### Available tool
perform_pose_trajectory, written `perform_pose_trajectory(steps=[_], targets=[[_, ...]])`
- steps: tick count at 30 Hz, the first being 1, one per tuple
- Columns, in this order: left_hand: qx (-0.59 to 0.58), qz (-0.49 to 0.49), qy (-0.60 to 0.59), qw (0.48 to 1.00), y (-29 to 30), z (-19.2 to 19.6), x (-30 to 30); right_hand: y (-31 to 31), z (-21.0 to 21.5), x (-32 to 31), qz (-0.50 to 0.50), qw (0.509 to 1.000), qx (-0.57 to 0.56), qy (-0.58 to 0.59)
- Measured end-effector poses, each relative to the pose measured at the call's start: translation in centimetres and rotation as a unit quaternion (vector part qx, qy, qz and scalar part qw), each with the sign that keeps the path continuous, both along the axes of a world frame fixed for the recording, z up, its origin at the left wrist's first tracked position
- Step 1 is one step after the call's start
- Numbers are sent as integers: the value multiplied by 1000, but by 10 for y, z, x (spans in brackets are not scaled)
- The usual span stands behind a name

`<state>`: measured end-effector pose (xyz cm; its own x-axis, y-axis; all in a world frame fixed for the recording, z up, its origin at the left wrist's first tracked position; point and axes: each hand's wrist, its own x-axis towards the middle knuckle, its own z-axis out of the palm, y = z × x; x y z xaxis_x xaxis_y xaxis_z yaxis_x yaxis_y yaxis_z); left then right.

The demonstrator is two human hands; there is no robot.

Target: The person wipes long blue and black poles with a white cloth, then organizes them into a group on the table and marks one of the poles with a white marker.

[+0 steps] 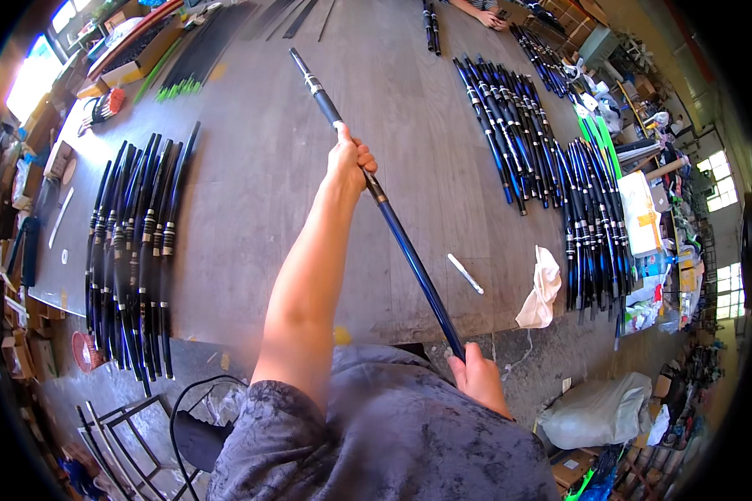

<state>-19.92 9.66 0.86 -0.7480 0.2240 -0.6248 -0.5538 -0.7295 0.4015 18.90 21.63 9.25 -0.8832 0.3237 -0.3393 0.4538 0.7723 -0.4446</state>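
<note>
A dark blue and black fishing rod (412, 255) slants across the middle, its far end up and to the left, its near end close to my body. My left hand (350, 159) wraps round the rod just below its black grip and silver-ringed section. Lower down on the right, my right hand (479, 380) is closed around the near end and hides its tip. A white marker pen (465, 274) lies on the table (251, 167) right of the rod. Beside the pen is a crumpled white cloth (541, 288).
Bundles of similar rods lie at the left (134, 250), far right (514, 125) and right edge (595, 225) of the table. Thin dark rod blanks (205, 50) with green tips lie at the far left. Another person's hand (493, 20) rests at the far edge. A metal frame (138, 438) stands lower left.
</note>
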Motion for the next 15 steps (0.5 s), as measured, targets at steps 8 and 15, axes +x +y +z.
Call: perform_pose_trajectory(steps=[8, 15], targets=[[118, -35, 115, 986, -3, -13, 6, 23, -14, 14, -60, 975, -215, 0], [327, -42, 232, 915, -8, 30, 18, 57, -5, 18, -105, 889, -446, -3]])
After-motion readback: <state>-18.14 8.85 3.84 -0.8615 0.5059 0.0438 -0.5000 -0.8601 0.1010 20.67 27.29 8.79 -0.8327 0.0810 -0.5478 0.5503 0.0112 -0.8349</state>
